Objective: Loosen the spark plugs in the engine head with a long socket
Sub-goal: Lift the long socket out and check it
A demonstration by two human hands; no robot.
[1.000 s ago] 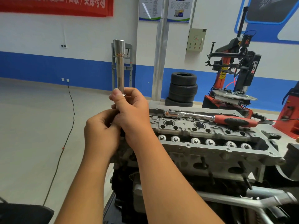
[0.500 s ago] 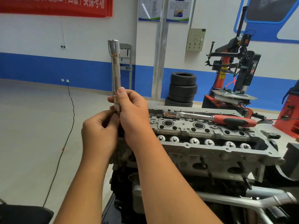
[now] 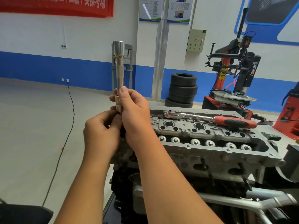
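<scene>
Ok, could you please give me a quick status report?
Both hands, right and left, grip long socket upright. Ratchet resting on engine head. Nothing obstructing.

Silver long socket (image 3: 119,68) with a yellow band, chrome ratchet (image 3: 210,118) with red-and-black handle, grey engine head (image 3: 210,152), black tyres (image 3: 182,89), blue-and-white wall (image 3: 48,46)

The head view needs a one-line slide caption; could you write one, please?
Both hands, left and right, hold a long socket upright beside the engine head, the ratchet lying on top.
</scene>
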